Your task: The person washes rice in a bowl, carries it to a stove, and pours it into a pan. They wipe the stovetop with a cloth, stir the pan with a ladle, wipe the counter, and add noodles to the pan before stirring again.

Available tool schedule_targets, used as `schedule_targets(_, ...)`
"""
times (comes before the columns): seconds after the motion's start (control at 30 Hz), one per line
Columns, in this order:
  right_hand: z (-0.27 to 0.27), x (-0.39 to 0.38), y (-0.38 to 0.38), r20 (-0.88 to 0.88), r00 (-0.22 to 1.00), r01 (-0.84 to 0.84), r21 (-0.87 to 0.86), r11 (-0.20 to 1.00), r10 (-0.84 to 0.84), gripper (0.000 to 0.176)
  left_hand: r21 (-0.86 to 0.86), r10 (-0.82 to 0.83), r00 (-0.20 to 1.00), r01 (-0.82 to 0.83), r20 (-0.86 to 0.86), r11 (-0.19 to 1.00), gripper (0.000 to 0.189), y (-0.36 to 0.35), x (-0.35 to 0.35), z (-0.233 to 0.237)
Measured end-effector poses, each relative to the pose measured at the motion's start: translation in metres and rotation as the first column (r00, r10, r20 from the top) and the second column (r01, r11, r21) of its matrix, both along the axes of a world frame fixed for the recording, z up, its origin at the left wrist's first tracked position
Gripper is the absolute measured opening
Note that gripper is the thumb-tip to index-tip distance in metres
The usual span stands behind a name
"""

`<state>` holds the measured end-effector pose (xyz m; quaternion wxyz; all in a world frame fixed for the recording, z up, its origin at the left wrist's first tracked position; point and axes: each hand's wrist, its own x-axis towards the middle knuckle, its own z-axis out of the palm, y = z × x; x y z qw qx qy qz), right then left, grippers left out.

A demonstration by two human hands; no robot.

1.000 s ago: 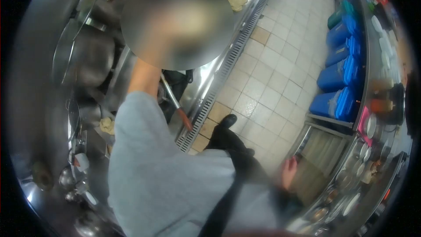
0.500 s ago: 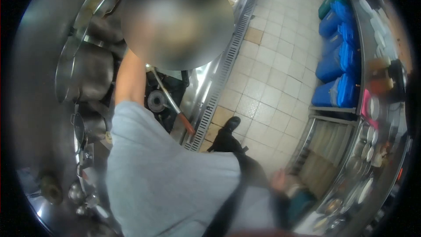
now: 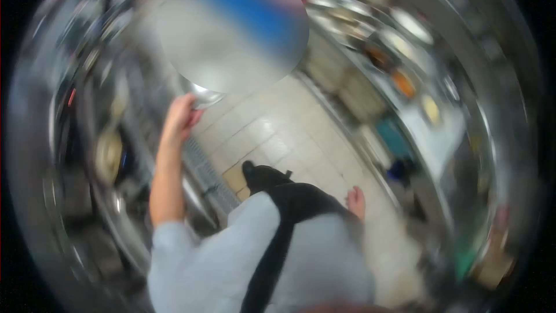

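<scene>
My left fingers (image 3: 194,117) pinch a metal dish (image 3: 207,99) one-sided, so rushing could tip it; right hand (image 3: 356,202) hangs loose, empty.

A heavy oval blur hides most of the shiny metal piece (image 3: 207,98) at the left hand (image 3: 183,115), so its full shape cannot be told. The right hand's (image 3: 356,202) fingers are soft, its forearm mostly hidden. Along the far edge of the right-side tabletop (image 3: 425,130), the dishes (image 3: 412,25) smear, contents unclear. The pale round shape (image 3: 108,155) at left is too blurred to identify.
</scene>
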<state>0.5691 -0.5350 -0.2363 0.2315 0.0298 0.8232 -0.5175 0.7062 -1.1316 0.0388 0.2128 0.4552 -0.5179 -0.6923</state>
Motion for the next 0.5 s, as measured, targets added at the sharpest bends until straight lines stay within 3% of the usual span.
schedule_targets(0.07,-0.008,0.011,0.064,0.042,0.978,0.204,-0.002,0.979,-0.204,0.044,-0.033,-0.14,0.988,0.142,0.063,0.989,0.017,0.055,-0.05,0.008)
schedule_targets(0.13,0.004,0.033,0.116,0.105,0.904,0.426,-0.152,0.892,-0.414,0.042,0.001,-0.263,0.964,0.264,-0.026,0.965,0.017,0.096,-0.08,-0.003)
schedule_targets(0.17,0.016,0.041,0.138,0.116,0.857,0.514,-0.149,0.845,-0.502,0.042,0.028,-0.322,0.947,0.322,0.01,0.946,0.017,0.121,-0.095,-0.003)
schedule_targets(0.23,0.035,0.047,0.165,0.282,0.615,0.788,-0.237,0.568,-0.736,0.04,0.05,-0.413,0.909,0.411,0.057,0.91,0.017,0.16,-0.128,-0.003)
schedule_targets(0.27,0.031,0.053,0.177,0.294,0.581,0.814,-0.235,0.531,-0.759,0.04,0.062,-0.43,0.899,0.426,0.083,0.903,0.018,0.178,-0.144,-0.007)
schedule_targets(0.33,0.026,0.063,0.19,0.329,0.372,0.914,-0.294,0.28,-0.868,0.038,0.108,-0.504,0.861,0.495,0.074,0.862,0.016,0.192,-0.169,-0.017)
schedule_targets(0.43,0.011,0.068,0.19,0.432,0.285,0.946,-0.269,0.179,-0.856,0.04,0.081,-0.598,0.794,0.592,0.109,0.802,0.018,0.229,-0.228,-0.022)
schedule_targets(0.5,0.018,0.066,0.18,0.448,0.269,0.954,-0.244,0.173,-0.853,0.04,0.093,-0.665,0.741,0.658,0.097,0.747,0.02,0.249,-0.268,-0.027)
